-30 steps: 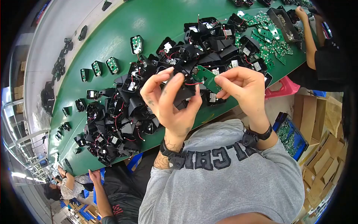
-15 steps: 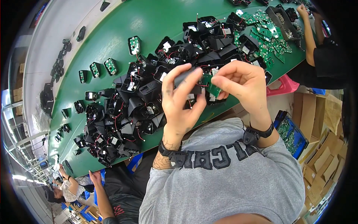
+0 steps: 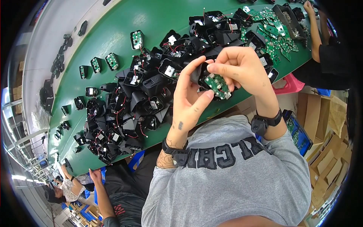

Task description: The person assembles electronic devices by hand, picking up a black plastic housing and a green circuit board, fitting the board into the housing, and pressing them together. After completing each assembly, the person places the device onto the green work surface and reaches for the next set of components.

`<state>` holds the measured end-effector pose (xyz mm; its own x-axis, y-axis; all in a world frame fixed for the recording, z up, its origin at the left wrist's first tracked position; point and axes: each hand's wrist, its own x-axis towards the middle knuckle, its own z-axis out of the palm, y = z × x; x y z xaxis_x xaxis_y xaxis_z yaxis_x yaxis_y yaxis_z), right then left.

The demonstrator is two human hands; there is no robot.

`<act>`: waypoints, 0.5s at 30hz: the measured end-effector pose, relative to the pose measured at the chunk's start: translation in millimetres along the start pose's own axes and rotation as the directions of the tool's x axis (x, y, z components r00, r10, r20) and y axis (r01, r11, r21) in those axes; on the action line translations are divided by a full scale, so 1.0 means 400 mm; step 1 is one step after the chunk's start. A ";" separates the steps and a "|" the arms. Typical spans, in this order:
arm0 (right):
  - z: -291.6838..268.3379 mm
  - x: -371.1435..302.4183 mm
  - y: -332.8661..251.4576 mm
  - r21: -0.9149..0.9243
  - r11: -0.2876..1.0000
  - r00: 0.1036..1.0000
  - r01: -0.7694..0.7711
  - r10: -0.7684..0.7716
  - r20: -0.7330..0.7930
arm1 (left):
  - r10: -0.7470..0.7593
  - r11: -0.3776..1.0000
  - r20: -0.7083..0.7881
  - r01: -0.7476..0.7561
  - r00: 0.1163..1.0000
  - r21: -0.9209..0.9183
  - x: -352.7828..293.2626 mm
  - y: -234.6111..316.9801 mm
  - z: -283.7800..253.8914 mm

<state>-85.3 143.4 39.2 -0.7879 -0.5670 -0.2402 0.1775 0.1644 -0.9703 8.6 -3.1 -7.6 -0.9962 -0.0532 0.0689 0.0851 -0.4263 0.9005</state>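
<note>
Above the front part of the green table, my left hand (image 3: 189, 102) is wrapped round a black plastic housing (image 3: 199, 72), thumb low and fingers behind it. A green circuit board (image 3: 218, 86) with small parts on its face lies tilted at the housing's open side. My right hand (image 3: 242, 70) pinches at the board's upper edge, and its curled fingers hide part of it. The left thumb tip comes close to the board's lower left edge. Whether the board is seated inside the housing cannot be made out. Behind both hands lies a heap of black housings (image 3: 153, 85) with red wires.
Loose green circuit boards (image 3: 270, 32) pile up at the back right, beside a dark tray (image 3: 288, 22) of small parts. Several housings with boards in them (image 3: 112, 61) stand at the left. Co-workers' arms (image 3: 314, 34) reach in at both sides. Cardboard boxes (image 3: 327, 162) stand at the right.
The board has turned so its component side shows, and it now sits against the housing's open side. The housing has turned in my left hand; both hands have come closer together.
</note>
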 end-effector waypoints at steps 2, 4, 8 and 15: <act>0.012 0.003 0.010 -0.029 0.998 0.998 0.058 -0.058 -0.007 | -0.043 0.999 -0.006 0.043 0.999 -0.026 -0.001 0.002 -0.003; 0.035 0.006 0.018 -0.110 0.981 0.985 0.159 -0.165 -0.047 | -0.076 0.996 -0.068 0.072 0.995 -0.051 0.000 0.001 0.012; 0.018 -0.021 0.045 -0.219 0.861 0.880 0.459 -0.474 -0.021 | -0.117 0.983 -0.185 0.087 0.976 -0.164 0.000 0.007 -0.001; 0.025 -0.065 0.098 -0.415 0.775 0.839 0.476 -0.542 -0.049 | 0.098 0.994 -0.212 -0.085 0.972 0.071 -0.001 0.005 0.002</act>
<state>-52.1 156.6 6.9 -0.7860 -0.5256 0.3254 -0.4823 0.1921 -0.8547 9.4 -3.3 -5.7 -0.9563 -0.2852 0.0646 0.1681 -0.3552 0.9196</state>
